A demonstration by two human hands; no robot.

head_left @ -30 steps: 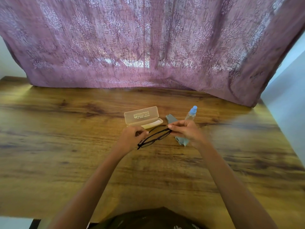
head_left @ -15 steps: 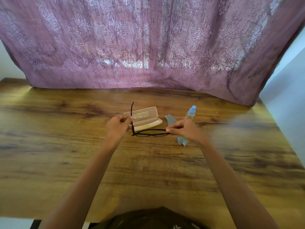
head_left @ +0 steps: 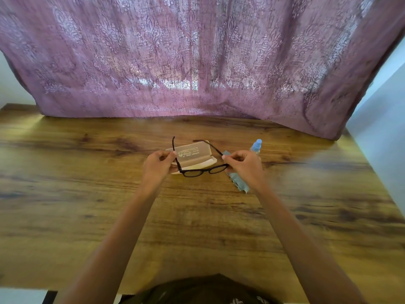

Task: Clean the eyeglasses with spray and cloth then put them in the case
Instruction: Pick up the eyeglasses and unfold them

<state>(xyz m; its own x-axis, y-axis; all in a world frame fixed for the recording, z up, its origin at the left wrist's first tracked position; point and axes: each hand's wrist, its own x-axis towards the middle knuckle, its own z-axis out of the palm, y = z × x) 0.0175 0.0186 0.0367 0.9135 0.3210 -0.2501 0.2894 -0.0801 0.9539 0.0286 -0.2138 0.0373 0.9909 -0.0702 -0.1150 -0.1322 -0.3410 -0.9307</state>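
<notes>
I read left hand pinching one temple of the eyeglasses, right hand pinching the other, temples spread, frame held over the open case | blue cloth under right hand, spray bottle behind it | wood-grain table, mauve patterned curtain along far edge, pale wall at right

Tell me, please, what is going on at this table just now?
A person holds a pair of black-framed eyeglasses above the wooden table, both temples spread open. The left hand pinches one temple and the right hand pinches the other. The open glasses case lies just beyond them. The blue cleaning cloth and the spray bottle sit untouched by the right hand.
</notes>
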